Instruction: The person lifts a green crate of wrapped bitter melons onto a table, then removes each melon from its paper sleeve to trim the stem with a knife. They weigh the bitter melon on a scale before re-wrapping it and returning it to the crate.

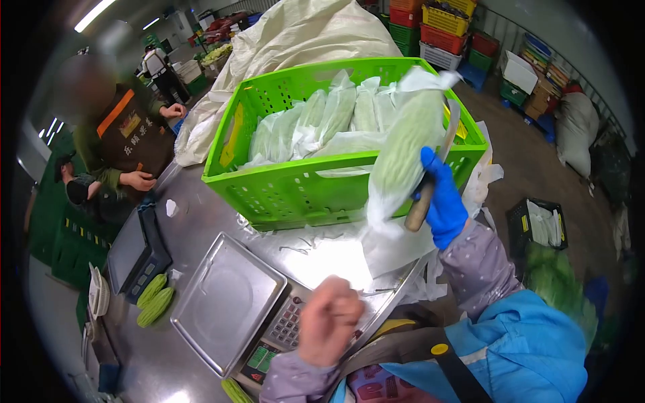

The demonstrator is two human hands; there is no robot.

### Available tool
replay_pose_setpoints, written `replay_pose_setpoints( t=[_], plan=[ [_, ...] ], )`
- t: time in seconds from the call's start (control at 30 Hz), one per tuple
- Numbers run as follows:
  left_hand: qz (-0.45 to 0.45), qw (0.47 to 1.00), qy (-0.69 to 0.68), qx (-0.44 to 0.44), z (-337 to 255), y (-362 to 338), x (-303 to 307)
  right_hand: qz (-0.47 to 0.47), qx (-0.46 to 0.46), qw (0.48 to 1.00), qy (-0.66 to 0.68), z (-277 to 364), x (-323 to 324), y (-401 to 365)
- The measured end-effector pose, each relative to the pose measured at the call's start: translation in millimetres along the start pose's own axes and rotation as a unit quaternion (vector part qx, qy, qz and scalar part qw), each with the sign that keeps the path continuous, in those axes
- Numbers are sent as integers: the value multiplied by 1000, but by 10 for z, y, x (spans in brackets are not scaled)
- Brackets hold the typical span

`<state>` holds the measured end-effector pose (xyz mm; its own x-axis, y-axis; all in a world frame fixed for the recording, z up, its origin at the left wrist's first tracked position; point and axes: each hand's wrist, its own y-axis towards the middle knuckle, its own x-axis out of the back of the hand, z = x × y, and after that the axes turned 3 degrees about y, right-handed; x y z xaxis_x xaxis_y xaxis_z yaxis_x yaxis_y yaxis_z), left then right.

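Observation:
My right hand (pixel 443 201), in a blue glove, is closed around the dark handle of a knife (pixel 420 205) and is against a green gourd in a clear plastic bag (pixel 410 141). The bagged gourd stands tilted in front of the right end of a bright green crate (pixel 295 195). Several bagged gourds (pixel 336 107) lie inside the crate. Bare and blurred by motion, my left hand (pixel 330 319) is above the keypad of a metal scale (pixel 232 302), its fingers curled; whether it holds anything is hidden.
A second scale (pixel 138 252) and two green gourds (pixel 156 300) are at the left of the metal table (pixel 191 221). A co-worker in a dark apron (pixel 131 134) stands across it. Behind the crate lies a white sack (pixel 302 33). A black crate (pixel 537 225) is on the floor at right.

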<state>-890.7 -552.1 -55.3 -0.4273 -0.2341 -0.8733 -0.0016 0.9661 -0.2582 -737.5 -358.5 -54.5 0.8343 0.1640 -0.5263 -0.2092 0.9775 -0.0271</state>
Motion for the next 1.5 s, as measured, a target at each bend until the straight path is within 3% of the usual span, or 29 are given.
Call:
replay_pose_setpoints(
  t=[0.03,0.07,0.1,0.13,0.17,0.2,0.23,0.27,0.33,0.37,0.43,0.47,0.53,0.6,0.63,0.67,0.73,0.9,1.0,1.07,1.13,1.2,1.27,1.3,1.33,1.37,1.4,1.47,1.5],
  plan=[
    [1,978,-207,-23,-138,-55,176,-12,38,999,9,79,14,18],
    [76,981,-119,-131,-300,-133,156,-13,43,999,10,153,72,83],
    [-8,973,-93,-211,-417,-160,290,-38,75,996,32,244,161,158],
    [-93,966,-9,-240,-434,-166,414,-63,107,991,53,326,254,206],
    [-71,957,183,-213,-380,-156,624,-89,138,984,71,387,314,227],
    [-46,912,365,-179,-340,-126,717,-91,141,984,67,423,347,215],
    [-70,801,594,11,-368,-60,754,-71,150,986,17,445,383,181],
    [-1,574,805,-150,-253,23,718,-53,158,985,-31,457,411,136],
    [-40,461,875,-144,-164,72,577,-54,150,985,-66,395,364,-34],
    [-39,460,875,-146,-173,137,486,-15,127,987,-96,339,333,-130],
    [-25,721,672,-169,-197,258,338,26,103,986,-126,207,257,-329],
    [-28,721,671,-169,-187,329,239,61,64,988,-128,135,215,-439],
    [69,825,542,-146,-101,434,71,101,20,986,-131,-4,178,-577],
    [133,854,479,-152,148,574,185,170,-16,983,-67,-159,156,-604],
    [101,862,489,-83,213,526,198,185,26,981,-57,-195,86,-587],
    [97,862,490,-85,227,492,243,189,24,980,-56,-194,92,-532],
    [97,918,383,-32,253,451,334,210,44,975,-55,-130,132,-328],
    [102,912,398,6,257,366,591,202,41,967,-149,313,-166,-62],
    [113,912,393,44,326,295,669,158,115,958,-211,341,-338,13],
    [137,950,260,102,379,251,678,172,249,922,-242,509,-494,-77],
    [128,957,234,118,391,244,651,160,359,896,-207,654,-681,-186],
    [160,966,158,124,382,230,615,155,331,923,-123,758,-891,-322],
    [187,959,158,141,444,271,811,173,321,897,-249,738,-1009,-358],
    [200,948,188,163,470,293,894,135,337,864,-349,879,-1031,-308],
    [213,935,217,183,506,327,974,134,369,891,-230,1078,-1019,-203],
    [222,939,200,171,600,357,1054,495,224,840,-1,1296,-564,64],
    [221,940,195,173,631,359,1055,494,219,841,-3,1434,-480,138],
    [239,940,81,231,641,393,1047,275,369,884,-79,1748,-510,162],
    [228,954,74,179,646,353,994,159,435,879,-116,1881,-536,158]
  ],
)
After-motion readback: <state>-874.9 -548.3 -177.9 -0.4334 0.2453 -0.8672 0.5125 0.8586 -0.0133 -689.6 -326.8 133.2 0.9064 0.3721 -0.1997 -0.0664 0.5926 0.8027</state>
